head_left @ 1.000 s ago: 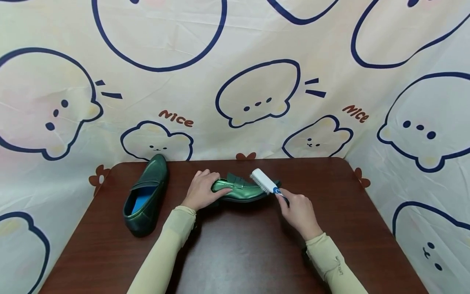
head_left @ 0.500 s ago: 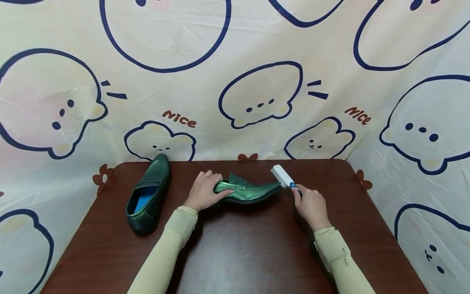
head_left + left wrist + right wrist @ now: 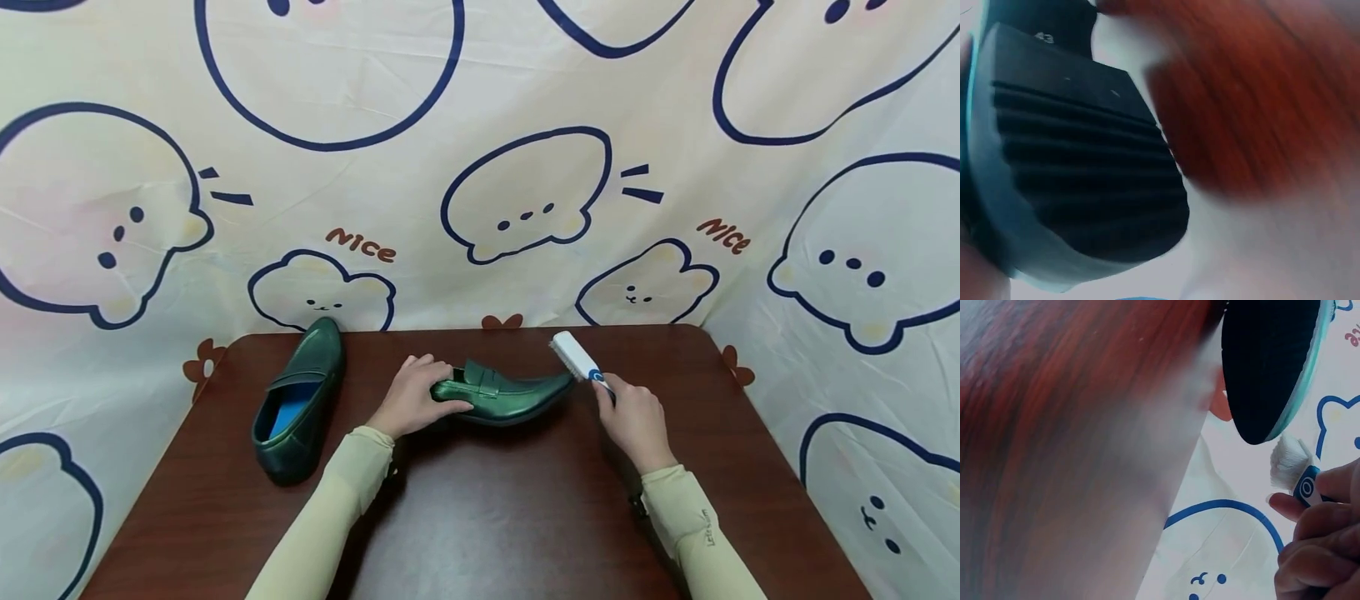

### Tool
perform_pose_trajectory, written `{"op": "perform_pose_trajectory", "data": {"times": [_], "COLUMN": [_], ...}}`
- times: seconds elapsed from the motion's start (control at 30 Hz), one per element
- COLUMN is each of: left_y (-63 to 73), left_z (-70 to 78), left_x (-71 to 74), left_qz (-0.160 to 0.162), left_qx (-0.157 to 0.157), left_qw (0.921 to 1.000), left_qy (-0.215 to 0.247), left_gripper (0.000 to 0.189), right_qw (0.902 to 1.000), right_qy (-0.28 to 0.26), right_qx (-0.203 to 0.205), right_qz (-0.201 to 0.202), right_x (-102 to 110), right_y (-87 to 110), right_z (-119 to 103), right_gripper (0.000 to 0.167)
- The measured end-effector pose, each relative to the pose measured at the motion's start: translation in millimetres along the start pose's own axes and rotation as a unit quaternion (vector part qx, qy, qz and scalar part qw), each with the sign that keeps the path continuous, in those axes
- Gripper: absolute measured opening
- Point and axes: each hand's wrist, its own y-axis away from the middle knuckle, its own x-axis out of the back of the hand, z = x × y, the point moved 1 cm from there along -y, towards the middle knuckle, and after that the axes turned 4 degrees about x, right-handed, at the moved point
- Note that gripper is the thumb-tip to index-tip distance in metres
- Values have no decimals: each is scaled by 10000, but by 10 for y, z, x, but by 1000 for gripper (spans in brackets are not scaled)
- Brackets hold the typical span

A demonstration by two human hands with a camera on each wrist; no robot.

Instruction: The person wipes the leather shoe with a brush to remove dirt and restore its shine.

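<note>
In the head view my left hand (image 3: 417,397) grips the heel end of a shiny green loafer (image 3: 517,398), thumb along its near side. The loafer lies sideways, toe to the right. Its black ridged heel (image 3: 1091,175) and underside fill the left part of the left wrist view. My right hand (image 3: 636,422) holds a white scrub brush (image 3: 576,357) by its handle. At the toe tip, the brush's white bristles (image 3: 1289,464) face the shoe; whether they touch it I cannot tell. In the right wrist view the dark sole (image 3: 1266,362) shows above the bristles.
A second green loafer (image 3: 300,400) with a blue insole stands at the left of the brown wooden table (image 3: 480,517), toe toward the back. A white curtain (image 3: 420,192) with blue cartoon outlines hangs behind the table and along its sides.
My right hand has moved the brush rightward from the loafer's upper front to its toe tip. The held loafer has tilted slightly, its toe a little lower. My left hand keeps its grip.
</note>
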Motion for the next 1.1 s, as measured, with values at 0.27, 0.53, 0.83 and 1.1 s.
{"op": "perform_pose_trajectory", "data": {"times": [0.27,0.53,0.83,1.1], "left_y": [-37,-54,-58,-62], "left_z": [102,201,245,238], "left_x": [-172,-286,-304,-314], "left_qz": [644,-29,-276,-226], "left_qx": [-748,-358,-274,-487], "left_qw": [9911,9824,9712,9735], "left_qy": [-895,-1831,-2350,-2222], "left_gripper": [21,22,24,21], "right_qw": [9988,9829,9363,9489], "right_qy": [-436,-1096,-2343,-2037], "right_qx": [196,-101,-528,-773], "right_qz": [-37,-1475,-2561,-2283], "right_x": [-22,-250,-453,-408], "right_y": [-47,-16,118,93], "right_z": [-245,-678,-692,-311], "right_gripper": [24,15,13,13]}}
